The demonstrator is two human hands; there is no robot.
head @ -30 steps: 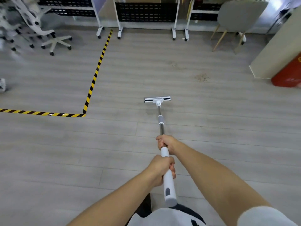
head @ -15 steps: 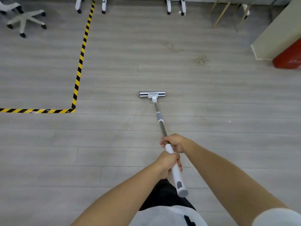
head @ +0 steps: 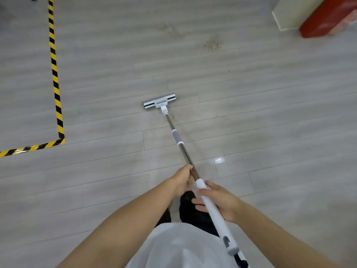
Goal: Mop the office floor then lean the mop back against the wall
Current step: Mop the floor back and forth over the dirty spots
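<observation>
- Head view: the mop (head: 179, 140) runs from your lap out over the grey plank floor (head: 270, 113), and its flat head (head: 159, 101) lies on the boards ahead of you, slightly skewed
- Your left hand (head: 182, 180) is closed on the bare metal part of the shaft, just ahead of the white grip
- Your right hand (head: 222, 204) holds the white grip from below, thumb laid over the top and fingers reaching loosely under it
- The two hands sit close together; the grip's grey-tipped end passes your white top (head: 179, 248)
- Yellow-and-black hazard tape (head: 55, 78) makes a corner on the floor to the left, well apart from the mop head
- A brownish dirty patch (head: 212, 44) shows beyond the mop head
- A red container (head: 328, 18) stands top right beside a cream panel (head: 286, 14); its pale markings are too blurred to read
</observation>
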